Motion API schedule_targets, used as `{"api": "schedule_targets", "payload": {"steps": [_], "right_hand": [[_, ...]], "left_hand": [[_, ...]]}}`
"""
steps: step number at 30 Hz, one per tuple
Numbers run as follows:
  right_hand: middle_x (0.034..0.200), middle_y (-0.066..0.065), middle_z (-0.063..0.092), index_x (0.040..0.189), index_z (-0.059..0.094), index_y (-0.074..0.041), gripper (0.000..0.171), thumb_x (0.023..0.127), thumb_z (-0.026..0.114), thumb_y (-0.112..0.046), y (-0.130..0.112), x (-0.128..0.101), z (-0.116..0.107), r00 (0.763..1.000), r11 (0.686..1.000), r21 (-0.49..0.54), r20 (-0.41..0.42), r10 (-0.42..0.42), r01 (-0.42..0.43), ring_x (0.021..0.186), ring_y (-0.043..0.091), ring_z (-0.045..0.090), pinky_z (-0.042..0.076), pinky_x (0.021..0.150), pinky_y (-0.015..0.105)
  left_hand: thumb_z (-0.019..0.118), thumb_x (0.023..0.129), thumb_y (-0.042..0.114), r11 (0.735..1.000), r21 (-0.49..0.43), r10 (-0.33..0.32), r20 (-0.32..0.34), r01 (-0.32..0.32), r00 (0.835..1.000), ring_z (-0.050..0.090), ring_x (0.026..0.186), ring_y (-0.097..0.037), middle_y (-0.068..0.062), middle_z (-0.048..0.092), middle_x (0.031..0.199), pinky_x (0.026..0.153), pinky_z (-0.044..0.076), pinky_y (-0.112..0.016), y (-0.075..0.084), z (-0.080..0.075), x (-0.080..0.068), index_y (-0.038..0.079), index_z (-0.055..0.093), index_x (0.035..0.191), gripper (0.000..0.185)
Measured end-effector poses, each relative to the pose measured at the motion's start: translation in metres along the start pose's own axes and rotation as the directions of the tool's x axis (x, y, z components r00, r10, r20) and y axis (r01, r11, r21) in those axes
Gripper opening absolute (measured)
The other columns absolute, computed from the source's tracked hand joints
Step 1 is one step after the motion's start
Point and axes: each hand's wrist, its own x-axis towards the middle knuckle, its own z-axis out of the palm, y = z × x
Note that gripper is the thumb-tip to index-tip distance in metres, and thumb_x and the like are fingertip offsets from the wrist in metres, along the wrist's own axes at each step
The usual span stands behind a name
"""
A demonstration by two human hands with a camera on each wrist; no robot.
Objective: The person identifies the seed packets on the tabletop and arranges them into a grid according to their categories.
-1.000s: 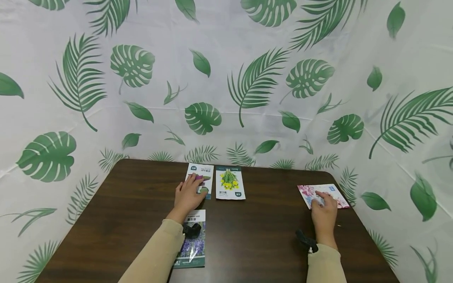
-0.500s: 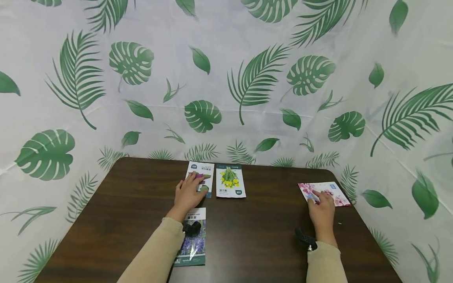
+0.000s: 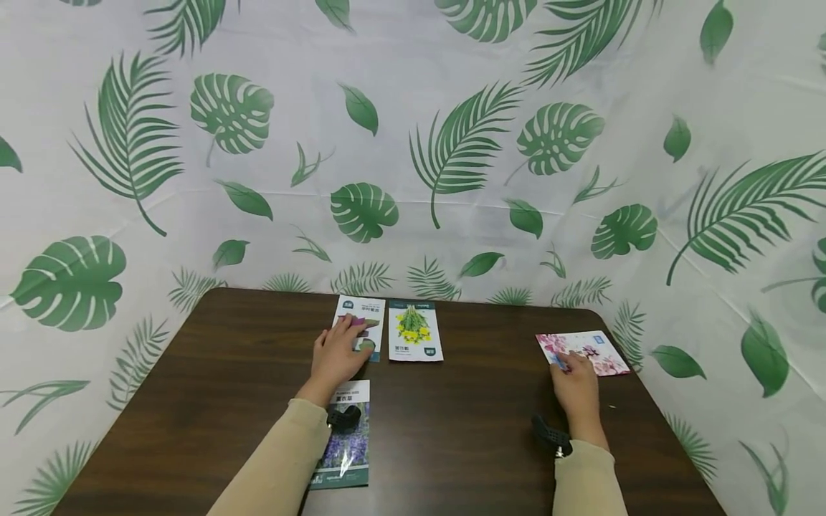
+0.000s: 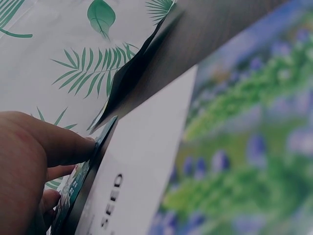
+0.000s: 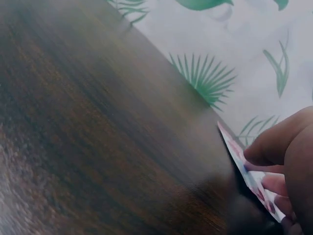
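The purple-vegetable seed packet (image 3: pixel 360 328) at the far middle of the surface (image 3: pixel 193 401) is pressed by the flat left hand (image 3: pixel 335 356); the pink-flowered packet (image 3: pixel 583 352) at the right is pinched at its near edge by the right hand (image 3: pixel 573 387).

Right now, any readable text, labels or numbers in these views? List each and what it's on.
"SEED": on the white top band of the lavender-photo seed packet, left wrist view; letters before it are cut off.
Packet with the purple vegetable photo under the left hand: print too small to read.
Yellow-flower seed packet: header and caption too small.
Pink-blossom packet touched by the right hand: blue label unreadable.
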Motion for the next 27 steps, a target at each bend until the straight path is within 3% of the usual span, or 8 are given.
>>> {"api": "schedule_targets", "payload": {"steps": [5,12,15,20,27], "right_hand": [[0.156,0.039,0.05,0.14,0.066,0.009,0.041,0.105,0.062,-0.012,0.0013,0.0021,-0.0042,0.992,1.0,0.005,0.121,0.02,-0.021,0.146,0.056,0.045,0.034,0.126,0.067],[0.142,0.039,0.059,0.133,0.071,0.008,0.037,0.097,0.069,0.001,0.0041,0.0055,-0.0082,0.973,0.989,0.031,0.176,-0.151,0.148,0.135,0.055,0.051,0.038,0.117,0.069],[0.147,0.04,0.055,0.137,0.068,0.009,0.044,0.094,0.073,-0.002,0.0047,0.0064,-0.0068,0.963,0.984,0.0,0.208,-0.173,0.177,0.139,0.058,0.046,0.036,0.119,0.07],[0.166,0.04,0.035,0.15,0.057,0.008,0.057,0.098,0.071,-0.01,0.0042,0.0073,-0.0065,0.936,0.99,-0.019,0.328,-0.129,0.143,0.158,0.061,0.025,0.021,0.129,0.075],[0.172,0.033,0.033,0.153,0.058,0.002,0.053,0.104,0.069,-0.013,0.0085,0.0034,-0.0034,0.904,0.989,0.028,0.401,-0.147,0.148,0.161,0.056,0.025,0.021,0.128,0.075]], "left_hand": [[0.068,0.103,0.037,1.0,0.004,0.008,-0.02,-0.008,1.0,0.024,0.169,-0.038,-0.017,0.034,0.178,0.133,0.013,-0.071,0.0017,0.0012,-0.0005,0.015,0.059,0.157,0.059],[0.067,0.104,0.038,1.0,-0.003,0.011,-0.022,-0.011,1.0,0.025,0.169,-0.038,-0.017,0.035,0.178,0.133,0.014,-0.07,0.0041,0.0005,0.0,0.016,0.059,0.157,0.058],[0.067,0.103,0.038,1.0,-0.004,0.0,-0.027,0.0,1.0,0.026,0.168,-0.038,-0.016,0.036,0.178,0.133,0.014,-0.07,0.0036,0.0007,-0.0027,0.016,0.06,0.157,0.058],[0.067,0.103,0.037,1.0,-0.007,0.0,-0.028,0.0,1.0,0.026,0.168,-0.038,-0.017,0.036,0.178,0.133,0.014,-0.07,0.0024,0.0012,-0.0045,0.016,0.06,0.157,0.058],[0.068,0.102,0.038,1.0,-0.019,0.01,-0.019,-0.01,1.0,0.024,0.169,-0.038,-0.017,0.034,0.178,0.133,0.012,-0.07,-0.0009,0.0035,-0.0002,0.015,0.059,0.157,0.06]]}}
